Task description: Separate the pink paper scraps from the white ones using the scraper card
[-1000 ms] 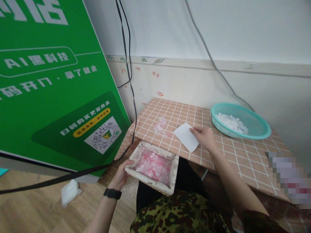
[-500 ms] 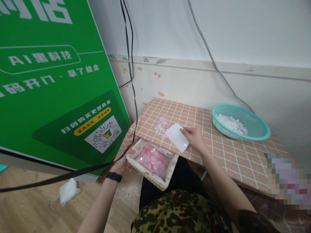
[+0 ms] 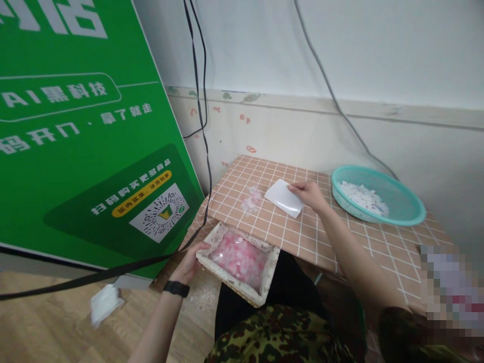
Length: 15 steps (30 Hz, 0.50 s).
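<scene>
My left hand (image 3: 192,262) grips the left side of a cloth-lined woven basket (image 3: 269,275), which is tilted at the table's front edge, above my lap. Inside the basket lies a clear plastic bag of pink and white flakes (image 3: 238,256). My right hand (image 3: 308,194) pinches the upper right edge of a white card (image 3: 284,198) over the tabletop. To the card's left, a small heap of pink and white flakes (image 3: 251,200) rests on the checked tablecloth (image 3: 272,169).
A turquoise plastic colander (image 3: 404,201) with white scraps (image 3: 363,198) stands at the table's right. A green cabinet (image 3: 94,126) rises on the left, with black cables (image 3: 200,101) hanging before it. A white plastic bag (image 3: 106,304) lies on the wooden floor.
My right hand has moved the white card slightly up and right, away from the pink and white heap. My left hand keeps hold of the basket.
</scene>
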Each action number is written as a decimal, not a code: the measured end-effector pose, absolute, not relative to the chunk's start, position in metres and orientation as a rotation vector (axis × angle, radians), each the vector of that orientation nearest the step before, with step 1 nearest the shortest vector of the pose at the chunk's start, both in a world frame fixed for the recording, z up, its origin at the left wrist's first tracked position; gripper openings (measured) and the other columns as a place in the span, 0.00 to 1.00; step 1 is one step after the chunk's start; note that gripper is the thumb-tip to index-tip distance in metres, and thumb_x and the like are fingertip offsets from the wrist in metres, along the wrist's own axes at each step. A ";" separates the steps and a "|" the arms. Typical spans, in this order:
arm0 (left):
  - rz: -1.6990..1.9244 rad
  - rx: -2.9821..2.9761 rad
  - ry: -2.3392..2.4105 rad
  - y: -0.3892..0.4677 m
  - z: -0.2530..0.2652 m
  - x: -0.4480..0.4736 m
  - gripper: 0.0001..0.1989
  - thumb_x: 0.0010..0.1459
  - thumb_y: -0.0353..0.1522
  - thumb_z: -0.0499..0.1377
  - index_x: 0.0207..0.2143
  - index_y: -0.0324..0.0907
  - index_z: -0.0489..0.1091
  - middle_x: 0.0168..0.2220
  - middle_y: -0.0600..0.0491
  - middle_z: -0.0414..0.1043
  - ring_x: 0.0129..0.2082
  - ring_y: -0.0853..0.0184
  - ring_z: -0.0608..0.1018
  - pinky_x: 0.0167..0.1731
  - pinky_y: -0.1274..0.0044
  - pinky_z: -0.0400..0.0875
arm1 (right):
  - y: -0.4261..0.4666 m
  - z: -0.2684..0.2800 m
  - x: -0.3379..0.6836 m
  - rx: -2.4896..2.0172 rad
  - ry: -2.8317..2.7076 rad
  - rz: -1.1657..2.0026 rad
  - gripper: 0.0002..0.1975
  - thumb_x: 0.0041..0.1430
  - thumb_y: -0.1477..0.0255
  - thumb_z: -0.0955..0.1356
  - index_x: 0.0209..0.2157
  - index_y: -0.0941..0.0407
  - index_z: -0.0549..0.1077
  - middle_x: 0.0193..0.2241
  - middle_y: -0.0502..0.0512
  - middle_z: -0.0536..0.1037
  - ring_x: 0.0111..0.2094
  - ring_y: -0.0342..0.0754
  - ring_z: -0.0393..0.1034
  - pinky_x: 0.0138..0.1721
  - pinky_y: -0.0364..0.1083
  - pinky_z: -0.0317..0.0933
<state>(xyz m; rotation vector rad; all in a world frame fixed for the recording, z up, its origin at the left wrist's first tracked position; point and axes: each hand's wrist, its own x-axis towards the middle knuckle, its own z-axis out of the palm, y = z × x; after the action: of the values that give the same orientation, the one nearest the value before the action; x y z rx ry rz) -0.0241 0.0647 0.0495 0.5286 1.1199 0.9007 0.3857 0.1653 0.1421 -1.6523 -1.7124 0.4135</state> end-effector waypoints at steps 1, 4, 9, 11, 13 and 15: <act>0.898 0.537 1.115 0.063 0.047 -0.025 0.11 0.45 0.30 0.60 0.32 0.33 0.78 0.28 0.46 0.80 0.26 0.62 0.78 0.29 0.74 0.69 | 0.173 0.142 0.387 -1.670 -1.740 0.395 0.23 0.54 0.55 0.65 0.37 0.59 0.80 0.28 0.58 0.80 0.29 0.51 0.71 0.25 0.45 0.58; 0.949 0.535 1.142 0.056 0.041 -0.027 0.10 0.45 0.30 0.60 0.30 0.34 0.78 0.28 0.48 0.80 0.28 0.62 0.78 0.32 0.74 0.69 | 0.183 0.143 0.382 -1.645 -1.871 0.433 0.23 0.55 0.55 0.64 0.35 0.58 0.80 0.24 0.54 0.78 0.25 0.49 0.69 0.23 0.44 0.56; 0.938 0.488 1.124 0.042 0.049 -0.027 0.14 0.43 0.32 0.61 0.34 0.35 0.78 0.31 0.46 0.80 0.30 0.60 0.78 0.34 0.71 0.68 | 0.172 0.143 0.373 -1.569 -1.893 0.513 0.22 0.56 0.56 0.63 0.35 0.58 0.80 0.26 0.54 0.78 0.25 0.48 0.68 0.23 0.44 0.56; 0.922 0.463 1.097 0.039 0.054 -0.028 0.16 0.43 0.32 0.62 0.36 0.34 0.77 0.33 0.44 0.80 0.31 0.58 0.79 0.34 0.70 0.68 | 0.166 0.141 0.370 -1.597 -1.853 0.523 0.22 0.57 0.56 0.63 0.35 0.58 0.80 0.24 0.54 0.78 0.23 0.47 0.67 0.22 0.44 0.55; 0.907 0.449 1.088 0.037 0.055 -0.029 0.18 0.43 0.32 0.62 0.38 0.33 0.77 0.35 0.43 0.80 0.32 0.57 0.79 0.35 0.70 0.68 | 0.160 0.139 0.367 -1.559 -1.878 0.630 0.22 0.57 0.56 0.62 0.34 0.58 0.80 0.23 0.53 0.77 0.22 0.46 0.66 0.21 0.43 0.54; 0.882 0.442 1.116 0.034 0.054 -0.032 0.18 0.41 0.32 0.63 0.36 0.32 0.77 0.33 0.43 0.80 0.31 0.58 0.78 0.33 0.71 0.68 | 0.155 0.137 0.363 -1.502 -1.881 0.734 0.22 0.57 0.56 0.62 0.35 0.58 0.79 0.24 0.52 0.77 0.22 0.46 0.66 0.21 0.43 0.54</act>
<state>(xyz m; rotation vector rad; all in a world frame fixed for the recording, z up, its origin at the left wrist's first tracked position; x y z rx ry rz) -0.0324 0.0344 0.0536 0.4424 1.1156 0.8821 0.3625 0.1553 0.1369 -1.5024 -1.8815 0.7338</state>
